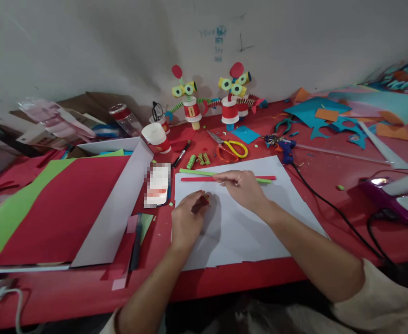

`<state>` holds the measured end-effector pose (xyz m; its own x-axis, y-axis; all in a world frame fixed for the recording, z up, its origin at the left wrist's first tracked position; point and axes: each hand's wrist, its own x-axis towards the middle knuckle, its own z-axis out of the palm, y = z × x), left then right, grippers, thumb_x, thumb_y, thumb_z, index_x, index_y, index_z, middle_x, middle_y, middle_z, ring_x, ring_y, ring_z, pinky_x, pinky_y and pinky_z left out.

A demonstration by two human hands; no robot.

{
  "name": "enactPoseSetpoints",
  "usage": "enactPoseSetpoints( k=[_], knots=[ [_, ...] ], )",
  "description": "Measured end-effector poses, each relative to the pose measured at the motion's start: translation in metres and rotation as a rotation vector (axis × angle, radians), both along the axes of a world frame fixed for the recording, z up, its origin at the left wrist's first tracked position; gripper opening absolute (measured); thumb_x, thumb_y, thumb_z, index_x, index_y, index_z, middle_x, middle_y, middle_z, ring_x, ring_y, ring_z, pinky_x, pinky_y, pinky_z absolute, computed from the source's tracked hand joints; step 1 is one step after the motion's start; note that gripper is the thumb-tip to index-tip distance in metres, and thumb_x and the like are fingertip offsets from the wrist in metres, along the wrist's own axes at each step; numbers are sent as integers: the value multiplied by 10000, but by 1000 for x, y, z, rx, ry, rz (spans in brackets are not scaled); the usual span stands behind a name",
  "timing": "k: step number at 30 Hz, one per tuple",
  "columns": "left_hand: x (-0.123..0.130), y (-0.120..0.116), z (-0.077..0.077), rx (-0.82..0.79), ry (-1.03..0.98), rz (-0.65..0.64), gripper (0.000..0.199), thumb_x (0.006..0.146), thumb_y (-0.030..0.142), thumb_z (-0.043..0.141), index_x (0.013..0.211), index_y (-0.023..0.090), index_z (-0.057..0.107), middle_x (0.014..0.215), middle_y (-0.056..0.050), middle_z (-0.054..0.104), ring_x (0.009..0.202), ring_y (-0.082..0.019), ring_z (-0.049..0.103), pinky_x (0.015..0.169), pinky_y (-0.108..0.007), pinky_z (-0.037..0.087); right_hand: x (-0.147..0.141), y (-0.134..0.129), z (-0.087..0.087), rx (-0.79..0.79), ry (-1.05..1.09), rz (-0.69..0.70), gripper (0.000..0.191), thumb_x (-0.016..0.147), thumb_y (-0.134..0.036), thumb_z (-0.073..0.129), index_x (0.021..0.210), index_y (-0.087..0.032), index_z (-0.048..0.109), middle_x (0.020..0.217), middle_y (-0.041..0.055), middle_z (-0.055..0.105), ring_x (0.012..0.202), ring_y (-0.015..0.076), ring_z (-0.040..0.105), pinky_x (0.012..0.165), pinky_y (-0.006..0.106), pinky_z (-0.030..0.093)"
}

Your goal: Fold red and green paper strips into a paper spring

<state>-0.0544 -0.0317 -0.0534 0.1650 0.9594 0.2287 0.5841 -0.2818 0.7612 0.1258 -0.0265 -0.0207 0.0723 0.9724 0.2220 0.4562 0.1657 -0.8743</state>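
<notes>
White paper sheets (252, 227) lie on the red table. Over their left part, my left hand (188, 217) has its fingers curled around a small folded red-and-green paper piece (206, 199). My right hand (240, 185) is bent over the strips, its fingers pressed together; what they hold, if anything, is hidden. A red strip (264, 178) and a green strip (195, 172) cross near the top edge of the sheets, partly covered by my right hand. Several folded green springs (200, 160) sit just beyond the sheets.
Yellow-handled scissors (237, 149), a pen (182, 154) and a blue glue gun (287, 149) lie behind the sheets. Paper-cup figures (192, 111) stand near the wall. Stacked cups (156, 138), a phone (158, 185) and a box with coloured paper (61, 204) are on the left.
</notes>
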Motion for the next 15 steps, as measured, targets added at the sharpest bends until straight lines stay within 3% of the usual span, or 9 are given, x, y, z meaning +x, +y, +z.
enactPoseSetpoints(
  k=[6, 9, 12, 15],
  knots=[
    [0, 8, 2, -180, -256, 29, 302, 731, 185, 626, 1031, 199, 664, 952, -56, 712, 883, -189, 658, 856, -346, 497, -6, 0, -4, -136, 30, 63, 392, 720, -14, 480, 941, -223, 727, 915, 19, 744, 856, 175, 694, 780, 307, 547],
    [0, 11, 10, -313, -526, 46, 314, 699, 210, 675, 1010, 175, 665, 901, -50, 710, 864, -178, 649, 836, -326, 489, -10, -1, -6, -176, 133, 137, 405, 694, -14, 521, 1012, -203, 685, 1003, 42, 720, 884, 168, 677, 785, 299, 538],
    [5, 15, 23, -455, -840, 60, 292, 650, 184, 719, 940, 173, 677, 870, -24, 701, 822, -141, 634, 800, -276, 481, -13, -2, -6, -153, 284, 207, 351, 709, -116, 615, 1050, -197, 637, 1044, 56, 694, 855, 158, 663, 759, 298, 533],
    [19, 21, 36, -653, -1081, 36, 262, 595, 119, 750, 847, 152, 686, 824, -11, 688, 756, -106, 628, 789, -243, 478, -11, -1, -4, -98, 408, 173, 272, 726, -222, 655, 995, -194, 632, 975, 45, 697, 830, 151, 650, 760, 296, 521]
  ],
)
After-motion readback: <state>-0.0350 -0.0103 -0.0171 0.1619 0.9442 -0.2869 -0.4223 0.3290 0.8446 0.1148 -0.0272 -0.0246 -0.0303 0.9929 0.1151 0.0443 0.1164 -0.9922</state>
